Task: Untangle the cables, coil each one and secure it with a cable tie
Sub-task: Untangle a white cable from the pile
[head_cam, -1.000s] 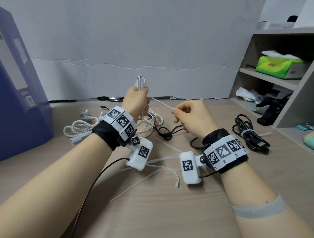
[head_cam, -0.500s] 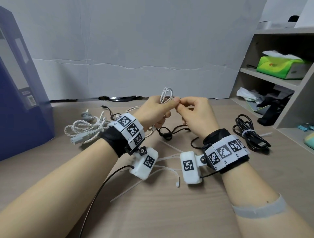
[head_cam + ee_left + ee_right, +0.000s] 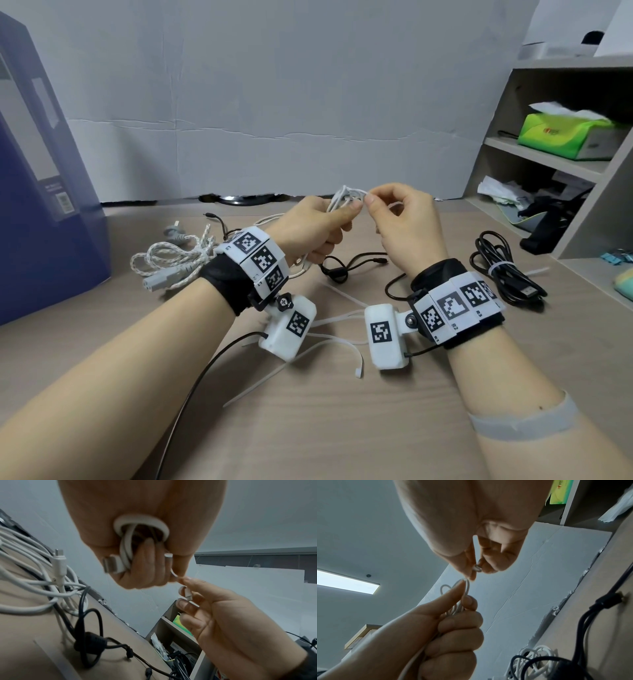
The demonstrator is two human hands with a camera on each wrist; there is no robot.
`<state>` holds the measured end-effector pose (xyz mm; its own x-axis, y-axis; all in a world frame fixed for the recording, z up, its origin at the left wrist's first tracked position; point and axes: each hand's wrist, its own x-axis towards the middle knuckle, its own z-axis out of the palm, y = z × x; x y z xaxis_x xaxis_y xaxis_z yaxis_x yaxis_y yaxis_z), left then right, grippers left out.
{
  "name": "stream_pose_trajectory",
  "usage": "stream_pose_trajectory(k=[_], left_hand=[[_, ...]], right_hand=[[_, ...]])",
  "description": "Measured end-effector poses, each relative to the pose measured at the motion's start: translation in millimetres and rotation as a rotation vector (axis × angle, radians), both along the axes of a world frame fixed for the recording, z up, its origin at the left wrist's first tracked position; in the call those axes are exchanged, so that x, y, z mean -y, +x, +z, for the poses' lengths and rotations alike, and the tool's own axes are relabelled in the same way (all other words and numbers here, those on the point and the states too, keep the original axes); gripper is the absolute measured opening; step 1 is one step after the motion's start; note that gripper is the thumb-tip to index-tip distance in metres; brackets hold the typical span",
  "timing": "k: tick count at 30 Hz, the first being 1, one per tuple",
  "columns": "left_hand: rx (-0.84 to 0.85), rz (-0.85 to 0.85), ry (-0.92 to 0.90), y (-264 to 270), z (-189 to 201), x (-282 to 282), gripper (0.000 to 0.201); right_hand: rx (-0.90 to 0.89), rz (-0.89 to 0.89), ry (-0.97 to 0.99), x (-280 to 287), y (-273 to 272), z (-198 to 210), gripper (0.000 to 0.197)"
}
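My left hand point(image 3: 337, 219) is raised above the desk and grips a small coil of white USB cable point(image 3: 342, 197). In the left wrist view the coil point(image 3: 140, 524) sits in the fist with its plug point(image 3: 113, 565) sticking out. My right hand point(image 3: 371, 205) meets it at the coil's top and pinches a white cable tie point(image 3: 186, 593) between thumb and fingers. The right wrist view shows the right hand point(image 3: 476, 568) just above the left thumb and the coil's loops point(image 3: 447, 588). How far the tie goes round the coil is hidden.
On the desk lie a braided white cable point(image 3: 171, 263), a thin black cable point(image 3: 342, 270), more white cable point(image 3: 34, 582), loose cable ties point(image 3: 335, 342) and a tied black coil point(image 3: 503, 274). A blue box point(image 3: 41, 205) stands left, a shelf unit point(image 3: 548, 171) right.
My left hand carried the coil to the right and tipped it toward the right hand. My right hand rose with the tie and now touches the coil's top.
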<state>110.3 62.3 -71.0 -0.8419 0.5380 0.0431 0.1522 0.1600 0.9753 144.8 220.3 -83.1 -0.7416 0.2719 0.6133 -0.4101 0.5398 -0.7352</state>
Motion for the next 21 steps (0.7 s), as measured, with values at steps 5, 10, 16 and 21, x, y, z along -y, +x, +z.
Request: stream_pose_trajectory(k=[5,10,16,21], left_hand=[[-0.027,-0.169,-0.100,5.6,2.7,2.1,0.031],[-0.082,-0.237,-0.095,3.6,8.6,10.2,0.029],[-0.117,-0.224,-0.113,2.5,19.1,19.8,0.012],[-0.162,-0.273,-0.247,6.2,21.6,21.9,0.013]], right_hand=[[-0.053,0.030,-0.136,-1.6,1.5,2.3,0.011],[-0.015,0.039,-0.160,-3.5,2.5,6.0,0.015],[0.062,0.088,-0.165,-6.3,6.8,11.0,0.027],[0.138,0.210,-0.227,-6.5,8.2,10.6,0.023]])
